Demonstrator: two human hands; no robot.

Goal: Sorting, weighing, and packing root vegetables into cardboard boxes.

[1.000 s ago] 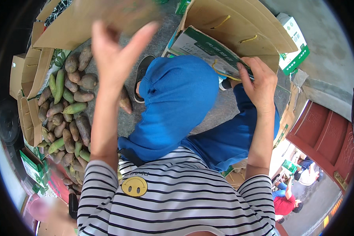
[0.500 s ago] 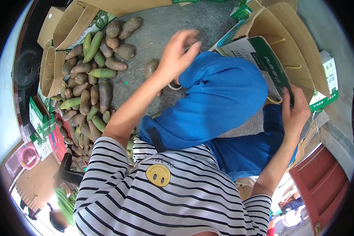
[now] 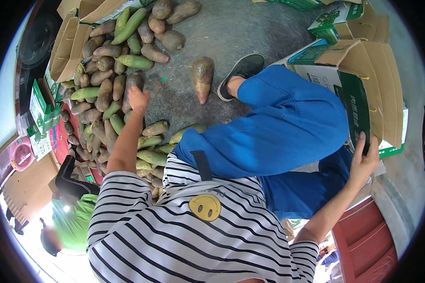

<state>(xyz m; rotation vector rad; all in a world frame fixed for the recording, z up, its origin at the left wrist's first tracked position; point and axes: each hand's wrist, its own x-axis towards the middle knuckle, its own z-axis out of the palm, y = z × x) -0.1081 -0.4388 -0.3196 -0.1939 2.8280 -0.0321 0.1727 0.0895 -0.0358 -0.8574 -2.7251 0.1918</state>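
Left hand (image 3: 138, 100): fingertips hidden, hold unclear. Green box (image 3: 303, 4) cut by top edge. Co-worker's head (image 3: 52, 238) blurred.

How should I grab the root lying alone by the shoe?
I'd grip the root by its fat middle, from above and the left: it lies on its side, narrows to a tip at the near end, and the shoe is on its right.

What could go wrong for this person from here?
The lone tuber near the dark shoe might get kicked or stepped on. The left grip is at a crowded pile of tubers, so some could roll loose. The open carton, held at its edge by the right grip, might tip if pulled.
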